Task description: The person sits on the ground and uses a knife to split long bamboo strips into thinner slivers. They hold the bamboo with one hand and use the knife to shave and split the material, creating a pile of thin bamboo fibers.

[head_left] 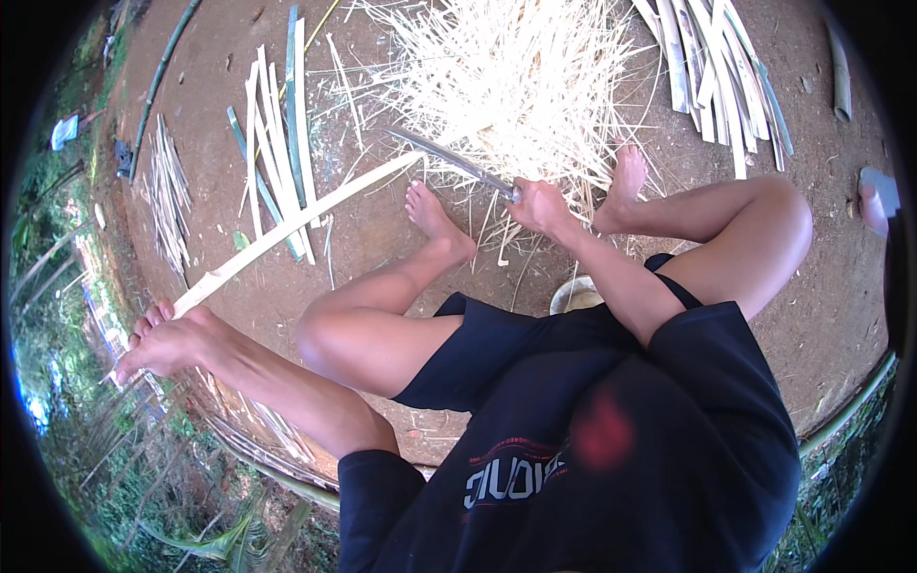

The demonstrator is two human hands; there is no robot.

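My left hand (167, 344), at the far left, is closed around the near end of a long, pale bamboo strip (287, 227). The strip slants up and to the right, over the ground, toward my left foot. In my right hand (543, 205), a knife (449, 160) is gripped by its handle, which my fingers mostly cover. Its long, dark blade points up and left, and crosses the strip's far end. Whether the edge touches the strip I cannot tell. My bare feet rest on the dirt on either side of the knife hand.
A heap of pale shavings (516, 67) spreads in front of my feet. Split bamboo strips (277, 124) lie at the left, more strips (721, 81) at the far right. Thin sticks (167, 191) are bundled farther left. A round bowl-like thing (577, 294) sits between my legs, partly hidden.
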